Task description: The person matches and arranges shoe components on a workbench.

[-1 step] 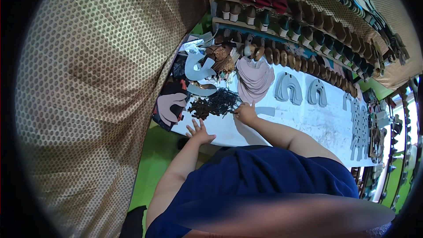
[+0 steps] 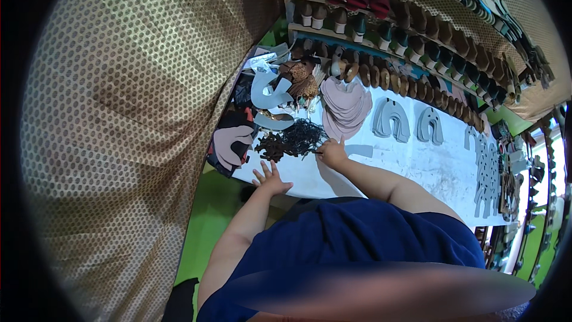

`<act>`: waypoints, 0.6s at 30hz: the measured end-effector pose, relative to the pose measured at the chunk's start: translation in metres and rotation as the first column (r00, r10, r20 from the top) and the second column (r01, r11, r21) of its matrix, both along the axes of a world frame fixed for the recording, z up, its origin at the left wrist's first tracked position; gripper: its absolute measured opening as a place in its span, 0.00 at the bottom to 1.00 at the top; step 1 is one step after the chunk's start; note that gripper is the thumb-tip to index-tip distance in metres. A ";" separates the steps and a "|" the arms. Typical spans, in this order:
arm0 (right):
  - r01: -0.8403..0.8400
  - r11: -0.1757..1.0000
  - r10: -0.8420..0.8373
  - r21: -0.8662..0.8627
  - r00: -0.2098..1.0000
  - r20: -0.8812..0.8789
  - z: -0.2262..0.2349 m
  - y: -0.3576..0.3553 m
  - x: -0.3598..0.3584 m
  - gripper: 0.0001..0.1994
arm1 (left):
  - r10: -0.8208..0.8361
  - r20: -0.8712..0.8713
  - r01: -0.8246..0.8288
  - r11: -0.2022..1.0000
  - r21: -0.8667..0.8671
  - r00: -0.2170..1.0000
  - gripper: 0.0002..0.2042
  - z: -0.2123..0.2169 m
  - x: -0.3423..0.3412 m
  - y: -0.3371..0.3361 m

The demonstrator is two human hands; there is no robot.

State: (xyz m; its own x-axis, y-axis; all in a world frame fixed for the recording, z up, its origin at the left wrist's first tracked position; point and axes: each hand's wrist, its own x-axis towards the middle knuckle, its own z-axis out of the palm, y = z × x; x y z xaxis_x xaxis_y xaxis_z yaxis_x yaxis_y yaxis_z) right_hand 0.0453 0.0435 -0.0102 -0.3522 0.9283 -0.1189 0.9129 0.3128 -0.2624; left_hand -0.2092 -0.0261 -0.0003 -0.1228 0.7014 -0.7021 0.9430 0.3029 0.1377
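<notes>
My left hand (image 2: 271,181) rests at the near edge of the white tabletop (image 2: 411,161), fingers spread, with nothing in it. Just beyond its fingertips lies a small heap of dark brown pieces (image 2: 272,146). Against that heap's right side is a tangle of thin black straps or cords (image 2: 304,136). My right hand (image 2: 332,153) reaches the tangle's right edge, fingertips curled together there and one finger lifted; what they pinch is too small to make out. A flat grey piece (image 2: 361,151) lies beside this hand.
Behind the tangle sits a fanned stack of pale pink cut pieces (image 2: 345,107). Grey U-shaped pieces (image 2: 391,120) lie farther right. Pink and grey curved pieces (image 2: 229,145) crowd the left end. Shelves of shoes (image 2: 387,33) line the back; a patterned gold curtain (image 2: 131,101) hangs at left.
</notes>
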 end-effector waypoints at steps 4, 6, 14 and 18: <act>0.011 1.000 -0.011 0.019 1.000 -0.002 -0.010 0.006 -0.009 0.08 | -0.008 0.001 0.008 1.000 -0.014 1.000 0.65 0.002 0.000 0.002; 0.042 0.996 -0.042 0.075 0.999 0.004 -0.014 0.007 -0.010 0.06 | -0.016 0.004 0.016 1.000 -0.027 1.000 0.65 0.002 0.000 0.002; 0.029 0.987 -0.007 0.158 0.990 -0.139 -0.030 0.005 0.002 0.05 | -0.027 0.007 0.027 0.998 -0.062 1.000 0.64 0.007 0.000 0.005; -0.003 0.996 -0.035 -0.094 0.918 -0.395 -0.035 0.020 0.043 0.06 | -0.032 0.010 0.033 0.997 -0.071 0.999 0.63 0.012 0.000 0.009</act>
